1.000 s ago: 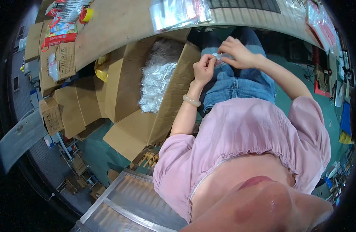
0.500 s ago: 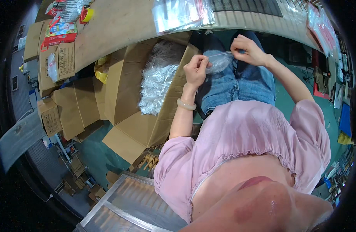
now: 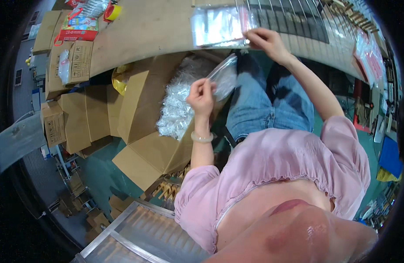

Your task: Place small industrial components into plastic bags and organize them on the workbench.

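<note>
My left hand [image 3: 200,97] is closed in a pinch on one edge of a clear plastic bag [image 3: 226,78]. The bag hangs tilted over the near side of an open cardboard box, between the box and my lap. Up at the table's edge, my right hand [image 3: 270,45] has its fingertips pinched at the right corner of a flat stack of clear plastic bags [image 3: 217,27]. How many bags those fingers grip is too small to tell. Inside the cardboard box [image 3: 136,103], left of my left hand, lies a heap of crinkled clear bags [image 3: 173,105].
A wooden table [image 3: 140,30] runs across the far side. Thin metal rods [image 3: 294,13] lie on a dark mat at its back. Other cartons [image 3: 75,116] and a yellow bag [image 3: 118,81] stand to the left. More packaged bags [image 3: 369,59] sit at the far right.
My hands have parted. The left has moved left and down toward the box with the clear bag; the right has let go of that bag and reached up to the stack on the table.
</note>
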`<state>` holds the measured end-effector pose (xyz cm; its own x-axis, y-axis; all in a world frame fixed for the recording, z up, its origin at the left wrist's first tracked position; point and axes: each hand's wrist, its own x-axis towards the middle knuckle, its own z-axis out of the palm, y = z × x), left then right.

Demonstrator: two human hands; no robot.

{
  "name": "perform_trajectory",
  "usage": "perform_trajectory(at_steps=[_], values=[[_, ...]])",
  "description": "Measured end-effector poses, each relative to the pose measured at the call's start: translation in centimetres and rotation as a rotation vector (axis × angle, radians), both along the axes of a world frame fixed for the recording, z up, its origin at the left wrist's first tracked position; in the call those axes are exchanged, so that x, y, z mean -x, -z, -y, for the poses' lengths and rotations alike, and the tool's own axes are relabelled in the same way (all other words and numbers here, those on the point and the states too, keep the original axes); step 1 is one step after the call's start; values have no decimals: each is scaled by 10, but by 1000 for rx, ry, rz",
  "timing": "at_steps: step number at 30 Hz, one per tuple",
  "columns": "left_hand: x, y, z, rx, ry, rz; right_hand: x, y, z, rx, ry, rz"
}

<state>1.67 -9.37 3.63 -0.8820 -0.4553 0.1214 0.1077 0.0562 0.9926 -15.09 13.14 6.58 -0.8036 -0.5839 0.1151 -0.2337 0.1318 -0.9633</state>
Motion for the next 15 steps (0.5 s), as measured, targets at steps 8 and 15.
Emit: perform_trajectory(at_steps=[8, 15], values=[[-81, 48, 93, 459, -445, 292, 113, -12, 97, 970, -322, 880], [-75, 75, 73, 655, 34, 770, 170, -63, 110, 682, 512, 239]])
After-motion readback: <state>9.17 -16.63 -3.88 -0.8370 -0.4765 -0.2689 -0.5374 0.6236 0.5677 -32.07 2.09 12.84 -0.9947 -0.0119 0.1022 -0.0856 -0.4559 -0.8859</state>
